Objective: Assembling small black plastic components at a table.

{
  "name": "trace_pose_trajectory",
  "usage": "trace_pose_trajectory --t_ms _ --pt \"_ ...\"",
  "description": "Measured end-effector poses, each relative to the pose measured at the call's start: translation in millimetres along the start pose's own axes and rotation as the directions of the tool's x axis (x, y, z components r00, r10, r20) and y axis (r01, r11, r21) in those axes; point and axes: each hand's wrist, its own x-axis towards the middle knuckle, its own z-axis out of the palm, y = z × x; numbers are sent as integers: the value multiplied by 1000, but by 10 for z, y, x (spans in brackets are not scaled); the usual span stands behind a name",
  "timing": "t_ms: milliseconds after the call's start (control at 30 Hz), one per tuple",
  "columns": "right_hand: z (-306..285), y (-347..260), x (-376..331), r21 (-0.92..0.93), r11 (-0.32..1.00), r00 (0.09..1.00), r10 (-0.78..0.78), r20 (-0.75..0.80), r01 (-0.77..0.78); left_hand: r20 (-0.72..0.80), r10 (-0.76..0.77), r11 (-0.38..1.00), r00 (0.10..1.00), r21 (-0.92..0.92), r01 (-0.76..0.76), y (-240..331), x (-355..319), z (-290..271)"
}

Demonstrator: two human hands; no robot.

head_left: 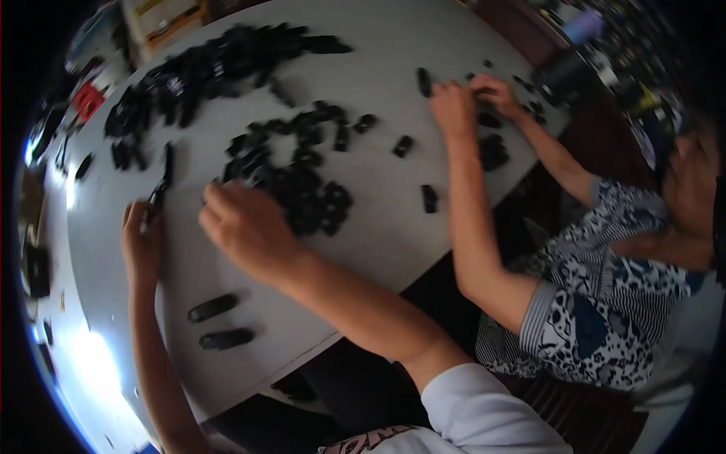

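Note:
My left hand [142, 240] is closed around the near end of a long, slim black piece [166, 163], which points away from me over the grey table [393, 53]. The exact kind of piece is too blurred to tell. At the near-left edge of a heap of small black parts [291, 174] is my right hand [246, 227], its fingers pinched together. What they hold, if anything, is too small and dark to make out. Two rounded black casings [212, 308] lie side by side between my forearms.
A big pile of long black casings [219, 64] spreads along the far left. At the right, a co-worker's hands [454, 106] handle small black parts. Single black parts [403, 146] lie between us. Something red [88, 101] stands beyond the table's left edge.

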Motion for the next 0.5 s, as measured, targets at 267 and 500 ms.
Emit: trace_pose_trajectory --t_ms 267,500 --pt "85 -274 -46 601 768 975 184 126 -223 268 -18 926 963 -360 118 549 -620 -340" --pt "110 -190 -160 271 944 934 85 348 -187 261 -77 894 962 -410 183 592 -670 -364"
